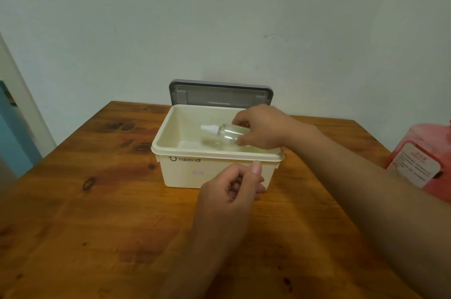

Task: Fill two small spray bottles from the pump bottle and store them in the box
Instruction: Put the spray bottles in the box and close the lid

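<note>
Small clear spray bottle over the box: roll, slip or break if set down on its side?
The spray bottle looks round-bodied and is held on its side by the right hand, so it would probably roll on the floor of the box. Its smooth clear wall may be slippery. Fingers and thumb alone carry it, so it is likely light.
</note>
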The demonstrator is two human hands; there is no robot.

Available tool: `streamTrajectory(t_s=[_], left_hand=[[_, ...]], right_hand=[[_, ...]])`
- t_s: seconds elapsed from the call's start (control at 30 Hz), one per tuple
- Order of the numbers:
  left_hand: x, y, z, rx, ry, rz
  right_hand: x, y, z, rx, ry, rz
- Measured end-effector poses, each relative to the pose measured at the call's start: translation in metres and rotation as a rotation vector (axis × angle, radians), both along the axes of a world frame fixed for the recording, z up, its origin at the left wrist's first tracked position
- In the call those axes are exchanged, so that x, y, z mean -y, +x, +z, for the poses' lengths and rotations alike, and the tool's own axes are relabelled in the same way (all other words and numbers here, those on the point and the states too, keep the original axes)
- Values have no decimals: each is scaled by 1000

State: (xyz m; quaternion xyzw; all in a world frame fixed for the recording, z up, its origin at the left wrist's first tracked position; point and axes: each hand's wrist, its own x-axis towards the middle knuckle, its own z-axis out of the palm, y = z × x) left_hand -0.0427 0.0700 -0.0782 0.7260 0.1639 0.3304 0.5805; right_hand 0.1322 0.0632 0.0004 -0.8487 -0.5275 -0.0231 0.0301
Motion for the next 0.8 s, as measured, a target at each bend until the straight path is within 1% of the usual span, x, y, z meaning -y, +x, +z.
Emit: streamTrajectory(t_s=[0.1,0.17,0.57,0.8], left_hand=[[0,0,1,-12,4,0],[0,0,1,-9,2,1],[0,0,1,-16,32,-13],[0,1,-2,-19,59,-5]], right_hand=[[-10,4,-10,34,-128,-19],[-16,5,-13,60,-172,-22],[-27,5,-18,19,-283,-16],[-29,5,-20,-6,-294,-5]])
